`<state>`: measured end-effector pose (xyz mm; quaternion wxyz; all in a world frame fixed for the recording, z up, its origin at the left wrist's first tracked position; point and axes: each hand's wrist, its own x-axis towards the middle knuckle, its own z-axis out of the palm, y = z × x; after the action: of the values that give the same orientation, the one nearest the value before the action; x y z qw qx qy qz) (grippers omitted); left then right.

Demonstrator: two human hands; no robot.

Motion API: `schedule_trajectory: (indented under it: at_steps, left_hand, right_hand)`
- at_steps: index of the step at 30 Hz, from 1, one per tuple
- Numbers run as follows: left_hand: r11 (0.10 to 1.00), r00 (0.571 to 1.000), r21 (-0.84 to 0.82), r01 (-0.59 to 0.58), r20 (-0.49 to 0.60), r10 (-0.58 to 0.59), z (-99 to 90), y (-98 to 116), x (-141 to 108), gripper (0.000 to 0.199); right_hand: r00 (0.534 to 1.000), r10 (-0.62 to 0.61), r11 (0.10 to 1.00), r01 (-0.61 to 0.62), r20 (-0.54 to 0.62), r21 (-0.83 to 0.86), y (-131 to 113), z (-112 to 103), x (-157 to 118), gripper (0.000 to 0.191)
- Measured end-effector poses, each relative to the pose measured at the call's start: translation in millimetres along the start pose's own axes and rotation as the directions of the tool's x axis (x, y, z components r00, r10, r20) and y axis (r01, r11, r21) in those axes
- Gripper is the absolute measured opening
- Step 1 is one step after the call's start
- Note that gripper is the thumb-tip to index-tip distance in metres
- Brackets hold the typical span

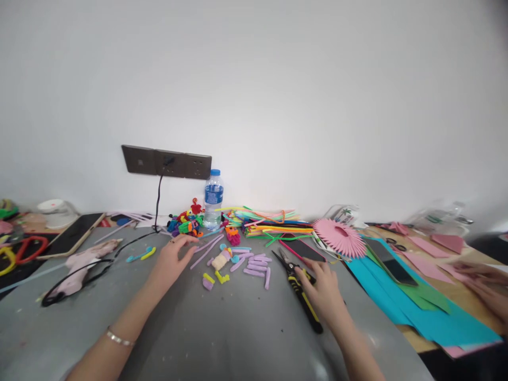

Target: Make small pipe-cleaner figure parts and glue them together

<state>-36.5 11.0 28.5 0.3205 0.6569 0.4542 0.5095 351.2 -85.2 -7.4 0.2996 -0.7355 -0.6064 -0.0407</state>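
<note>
Fingers apart on left hand (170,264), near stems (206,252); right hand (326,294) over pliers (304,304), grip unclear. Figure (220,260) seemingly part-built; purple pieces (257,268) loose, right.

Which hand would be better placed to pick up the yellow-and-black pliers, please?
Probably the right hand: it is right at the pliers, seemingly touching them, while the left hand is farther off, near the long lilac stems.
</note>
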Motion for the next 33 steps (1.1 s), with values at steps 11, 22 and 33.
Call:
schedule_trajectory:
  at_steps: [11, 22, 33]
  left_hand:
    - [0.996, 0.987, 0.008, -0.088, 0.139, 0.086, 30.6, 18, -3, 0.021]
    - [0.915, 0.908, 0.138, -0.38, 0.242, 0.341, 76.8, 50, 74, 0.02]
    - [0.723, 0.89, 0.623, -0.3, 0.455, -0.023, 157.1, 43, 142, 0.01]
  right_hand:
    - [0.913, -0.288, 0.922, 0.183, 0.29, 0.341, -98, 59, 187, 0.024]
    - [0.892, -0.318, 0.87, 0.139, 0.32, 0.474, -85, 92, 191, 0.025]
    - [0.911, -0.379, 0.737, 0.191, 0.162, 0.648, -71, 104, 183, 0.018]
